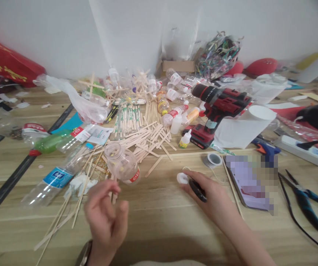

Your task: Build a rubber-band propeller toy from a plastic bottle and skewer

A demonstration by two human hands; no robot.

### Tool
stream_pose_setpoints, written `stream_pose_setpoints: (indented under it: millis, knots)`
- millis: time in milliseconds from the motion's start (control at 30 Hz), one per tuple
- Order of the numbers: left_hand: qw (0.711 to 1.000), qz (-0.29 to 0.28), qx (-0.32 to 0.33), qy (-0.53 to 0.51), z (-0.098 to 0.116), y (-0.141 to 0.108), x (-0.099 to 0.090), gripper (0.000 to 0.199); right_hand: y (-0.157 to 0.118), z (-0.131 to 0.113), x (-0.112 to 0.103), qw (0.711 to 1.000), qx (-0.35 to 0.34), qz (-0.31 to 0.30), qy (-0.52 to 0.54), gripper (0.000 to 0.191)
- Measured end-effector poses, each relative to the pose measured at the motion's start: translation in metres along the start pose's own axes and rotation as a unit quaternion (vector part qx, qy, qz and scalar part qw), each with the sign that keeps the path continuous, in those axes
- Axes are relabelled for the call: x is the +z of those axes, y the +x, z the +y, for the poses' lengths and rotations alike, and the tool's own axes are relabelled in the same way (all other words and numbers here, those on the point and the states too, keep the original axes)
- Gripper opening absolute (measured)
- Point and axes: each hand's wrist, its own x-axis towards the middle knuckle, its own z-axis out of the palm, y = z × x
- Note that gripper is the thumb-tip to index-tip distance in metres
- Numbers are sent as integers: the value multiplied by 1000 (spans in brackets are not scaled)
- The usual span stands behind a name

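Observation:
My right hand [214,194] pinches a small white round cap [182,178] between its fingertips, with a thin pale string curving beside it. A dark oval object [197,190], whose kind I cannot make out, is tucked in the same hand. My left hand [105,218] hovers over the table with fingers half curled and thumb apart, holding nothing. Just beyond its fingertips lies a clear plastic jar [122,162] with a red label, tilted on its side. A spool [213,159] of string sits behind my right hand.
Craft sticks [153,138] and bottles are heaped behind the hands. A red cordless drill [216,111] stands beside a small glue bottle [185,139]. On the right are a phone [249,181], pliers [304,201], a glue gun [266,147] and a power strip [300,147].

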Motion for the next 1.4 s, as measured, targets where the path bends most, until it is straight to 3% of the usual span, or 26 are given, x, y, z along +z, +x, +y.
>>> stream_pose_setpoints:
  millis: [67, 100, 167, 233, 300, 400, 533, 700, 933, 1167, 1300, 1400]
  knots:
    - [991, -120, -52, -19, 13, -7, 10, 20, -2, -11, 0, 998, -11, -2, 56, 24]
    - [974, -190, -115, -39, 18, -8, 18, 23, -4, -17, 0, 997, -12, -5, 79, 24]
    - [923, -259, -252, -135, 24, -8, 36, 32, -7, -27, 1, 993, -14, -13, 113, 25]
    - [863, -280, -341, -245, 26, -6, 52, 46, -11, -36, 2, 989, -22, -32, 143, 24]
    - [819, -266, -393, -321, 24, -5, 62, 51, -13, -40, 3, 984, -30, -53, 168, 24]
    - [795, -241, -426, -358, 20, -7, 66, 45, -17, -40, 5, 982, -44, -68, 168, 28]
    - [803, -213, -440, -342, 20, -8, 62, 40, -22, -38, 8, 987, -80, -46, 133, 38]
    - [818, -215, -434, -311, 23, -6, 61, 41, -25, -41, 7, 985, -127, -15, 116, 14]
    - [845, -234, -405, -261, 19, -6, 60, 44, -27, -35, 12, 993, -97, -10, 62, 23]
    - [861, -280, -376, -195, 22, -8, 60, 54, -28, -32, 12, 996, -44, -57, 47, 16]
    - [866, -307, -362, -156, 20, -11, 61, 51, -30, -26, 14, 996, -67, -61, 26, 16]
    - [883, -328, -316, -116, 18, -13, 57, 46, -28, -26, 14, 995, -61, -62, 48, 16]
